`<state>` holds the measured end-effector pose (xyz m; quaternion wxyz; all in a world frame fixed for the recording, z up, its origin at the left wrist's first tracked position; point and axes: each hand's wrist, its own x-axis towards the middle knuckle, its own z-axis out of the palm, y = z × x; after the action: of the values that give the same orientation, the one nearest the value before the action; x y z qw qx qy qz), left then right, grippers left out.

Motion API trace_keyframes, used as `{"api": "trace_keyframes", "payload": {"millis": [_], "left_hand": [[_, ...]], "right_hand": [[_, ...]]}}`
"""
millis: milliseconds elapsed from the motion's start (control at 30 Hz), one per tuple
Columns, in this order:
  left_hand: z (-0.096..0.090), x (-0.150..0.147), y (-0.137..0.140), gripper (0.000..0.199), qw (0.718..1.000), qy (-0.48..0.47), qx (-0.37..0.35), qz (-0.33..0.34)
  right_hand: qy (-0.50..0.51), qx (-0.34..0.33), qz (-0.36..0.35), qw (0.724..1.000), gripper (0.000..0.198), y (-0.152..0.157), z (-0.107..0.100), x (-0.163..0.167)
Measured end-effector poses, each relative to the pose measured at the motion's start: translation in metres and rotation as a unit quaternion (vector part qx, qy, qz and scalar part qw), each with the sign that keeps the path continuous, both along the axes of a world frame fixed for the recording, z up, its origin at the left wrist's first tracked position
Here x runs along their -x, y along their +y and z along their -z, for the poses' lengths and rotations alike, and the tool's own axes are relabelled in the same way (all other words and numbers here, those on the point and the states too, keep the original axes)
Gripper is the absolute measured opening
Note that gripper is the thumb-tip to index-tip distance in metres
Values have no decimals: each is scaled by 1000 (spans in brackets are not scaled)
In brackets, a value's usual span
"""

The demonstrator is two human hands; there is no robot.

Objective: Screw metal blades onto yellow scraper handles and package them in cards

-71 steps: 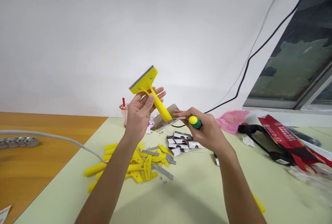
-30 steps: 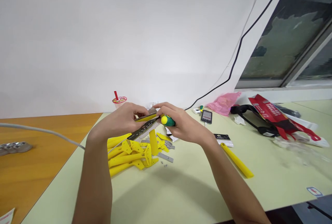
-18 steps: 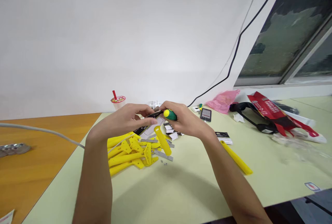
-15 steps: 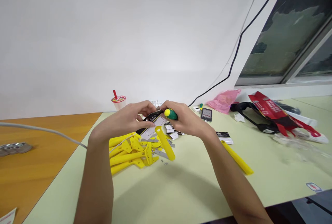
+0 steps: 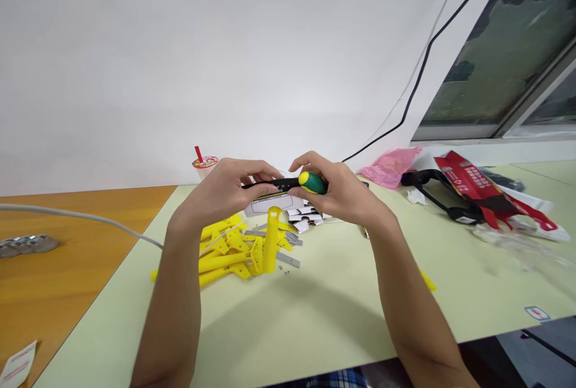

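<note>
My left hand (image 5: pixel 236 187) is closed on the left end of a flat black-and-white printed packet (image 5: pixel 270 202), thumb below and fingers over its black edge. At its other end, my right hand (image 5: pixel 344 190) is curled round a green screwdriver handle (image 5: pixel 317 183) with a yellow end cap; thumb and fingers also reach the packet's edge. The screwdriver's shaft is not visible. Under the packet, a yellow plastic handle (image 5: pixel 270 244) points down nearly upright; I cannot tell what supports it. Several yellow handle parts (image 5: pixel 225 263) and grey metal blades (image 5: pixel 288 260) lie piled below my left hand.
Small screws (image 5: pixel 287 272) lie by the pile. White-and-black packets (image 5: pixel 306 217) are behind it, and a cup with a red straw (image 5: pixel 204 163) stands by the wall. On the right lie a pink bag (image 5: pixel 389 167), a black headset (image 5: pixel 425 187) and a red bag (image 5: pixel 472 184).
Both hands have turned the packet so its black edge is nearly level. The yellow handle beneath has swung from slanted to nearly upright. The screwdriver has moved slightly right, and the view has shifted.
</note>
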<state>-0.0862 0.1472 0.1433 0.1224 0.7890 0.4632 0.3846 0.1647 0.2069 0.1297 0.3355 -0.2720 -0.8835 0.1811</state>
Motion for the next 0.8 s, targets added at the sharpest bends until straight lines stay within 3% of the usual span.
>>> {"api": "trace_keyframes", "payload": {"millis": [233,400,500,633,733,800], "left_hand": [[5,-4,4,18,998,27,48,17],[1,3,6,21,998,55,27,-15],[-3,9,6,22,997,52,35,-33],[-5,13,7,26,997,46,44,-39],[-5,14,6,28,997,46,56,-36],[-6,15,5,30,996,48,66,-31]], "right_hand": [[-89,18,-27,995,18,7,-5,-6],[-130,34,49,990,25,33,-1,-61],[-149,87,108,979,40,61,23,-114],[-207,209,195,936,56,91,74,-179],[-245,276,229,900,60,99,106,-205],[-260,282,244,891,54,100,119,-210]]}}
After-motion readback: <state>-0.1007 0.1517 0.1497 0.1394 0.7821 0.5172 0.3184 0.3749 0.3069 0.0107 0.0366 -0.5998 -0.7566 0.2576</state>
